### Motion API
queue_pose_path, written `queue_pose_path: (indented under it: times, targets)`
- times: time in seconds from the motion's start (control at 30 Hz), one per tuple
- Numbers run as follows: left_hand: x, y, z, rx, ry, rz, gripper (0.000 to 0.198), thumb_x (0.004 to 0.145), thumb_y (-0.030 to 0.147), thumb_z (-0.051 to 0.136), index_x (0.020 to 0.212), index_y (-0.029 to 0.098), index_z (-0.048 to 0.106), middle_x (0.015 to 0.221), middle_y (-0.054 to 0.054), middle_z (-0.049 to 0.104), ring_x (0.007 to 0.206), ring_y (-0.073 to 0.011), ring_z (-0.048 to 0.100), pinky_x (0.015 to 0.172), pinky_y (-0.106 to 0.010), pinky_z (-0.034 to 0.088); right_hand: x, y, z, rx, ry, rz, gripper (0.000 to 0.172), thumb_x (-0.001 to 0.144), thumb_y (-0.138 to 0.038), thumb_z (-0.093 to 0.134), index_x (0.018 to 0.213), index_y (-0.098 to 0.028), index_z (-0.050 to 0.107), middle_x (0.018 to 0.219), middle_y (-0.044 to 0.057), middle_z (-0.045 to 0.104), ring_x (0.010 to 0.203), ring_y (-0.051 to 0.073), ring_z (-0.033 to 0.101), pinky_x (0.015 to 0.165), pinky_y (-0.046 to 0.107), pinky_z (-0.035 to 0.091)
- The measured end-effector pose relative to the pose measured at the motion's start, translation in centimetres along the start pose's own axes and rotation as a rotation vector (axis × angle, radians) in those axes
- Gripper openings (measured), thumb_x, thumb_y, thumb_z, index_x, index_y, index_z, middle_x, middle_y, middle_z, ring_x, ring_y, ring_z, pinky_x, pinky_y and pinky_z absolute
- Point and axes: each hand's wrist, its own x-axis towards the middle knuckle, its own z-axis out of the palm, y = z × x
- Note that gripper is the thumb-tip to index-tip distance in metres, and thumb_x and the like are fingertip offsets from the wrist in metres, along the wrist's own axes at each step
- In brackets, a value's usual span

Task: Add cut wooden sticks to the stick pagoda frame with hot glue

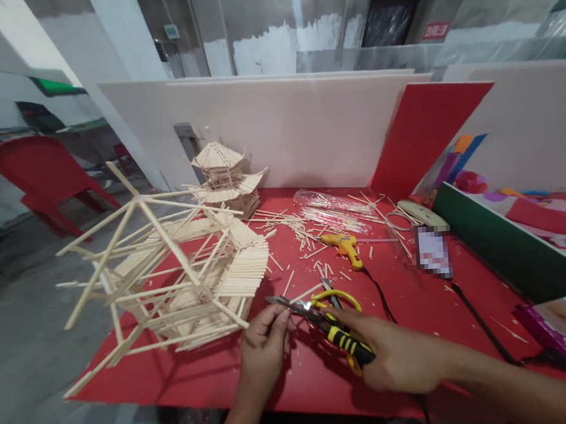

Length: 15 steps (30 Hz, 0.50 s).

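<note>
My left hand point(267, 342) is closed, thumb and forefinger pinched at a thin wooden stick point(308, 293); its end at the fingertips is mostly hidden. My right hand point(394, 346) grips a cutting tool point(343, 338) with a black-and-yellow handle. Its dark pointed blade crosses close to my left fingertips, beside the stick. Under and behind the tool lie yellow-handled scissors point(352, 301) and a utility knife point(327, 285). To the left of my left hand stands an open wooden stick frame point(169, 246) with slatted roof pieces.
A small wooden pagoda model point(222, 171) stands at the back of the red table point(285, 386). A yellow glue gun point(346, 249) with a black cord lies amid scattered sticks and a plastic bag of sticks point(336, 211). A green-sided box point(503, 242) bounds the right.
</note>
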Motion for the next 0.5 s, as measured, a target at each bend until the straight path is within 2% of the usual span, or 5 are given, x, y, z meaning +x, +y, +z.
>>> queue_pose_path:
  times: [0.07, 0.13, 0.3, 0.43, 0.5]
  targets:
    - [0.04, 0.04, -0.07, 0.022, -0.020, 0.014, 0.033, 0.083, 0.043, 0.066, 0.065, 0.016, 0.065, 0.041, 0.006, 0.047, 0.037, -0.0064, 0.040, 0.040, -0.017, 0.031, -0.06, -0.17, 0.19, -0.134, 0.112, -0.055, 0.089, 0.056, -0.015, 0.059, 0.144, -0.023, 0.043, 0.131, 0.010, 0.057, 0.109, 0.028, 0.056, 0.088, 0.037, 0.046]
    - [0.13, -0.08, -0.12, 0.032, -0.030, 0.024, 0.032, 0.085, 0.043, 0.064, 0.067, 0.016, 0.066, 0.042, 0.006, 0.048, 0.038, -0.0071, 0.041, 0.041, -0.018, 0.032, 0.05, -0.18, 0.28, -0.190, 0.151, -0.092, 0.086, 0.058, -0.014, 0.059, 0.142, -0.023, 0.044, 0.136, 0.010, 0.054, 0.114, 0.029, 0.054, 0.092, 0.039, 0.044]
    - [0.19, -0.47, -0.24, 0.035, -0.043, 0.032, 0.034, 0.086, 0.046, 0.062, 0.068, 0.017, 0.065, 0.045, 0.005, 0.051, 0.040, -0.0079, 0.043, 0.042, -0.018, 0.035, 0.55, 0.07, 0.14, -0.100, 0.011, -0.135, 0.074, 0.061, -0.010, 0.056, 0.133, -0.023, 0.050, 0.101, 0.001, 0.066, 0.081, 0.016, 0.059, 0.071, 0.026, 0.046]
    - [0.18, -0.53, -0.38, 0.026, -0.034, 0.022, 0.036, 0.084, 0.047, 0.063, 0.067, 0.016, 0.064, 0.043, 0.006, 0.049, 0.038, -0.0075, 0.042, 0.040, -0.018, 0.033, 0.70, 0.07, 0.09, -0.150, 0.105, -0.171, 0.061, 0.060, -0.009, 0.058, 0.120, -0.021, 0.058, 0.101, 0.002, 0.064, 0.081, 0.015, 0.055, 0.067, 0.023, 0.042]
    - [0.21, -0.53, -0.38, 0.015, -0.030, 0.016, 0.036, 0.084, 0.048, 0.064, 0.068, 0.016, 0.065, 0.044, 0.006, 0.049, 0.038, -0.0072, 0.041, 0.039, -0.017, 0.033, 0.74, -0.04, 0.11, -0.155, 0.086, -0.169, 0.055, 0.061, -0.009, 0.057, 0.115, -0.021, 0.060, 0.093, 0.000, 0.063, 0.075, 0.013, 0.052, 0.062, 0.021, 0.039]
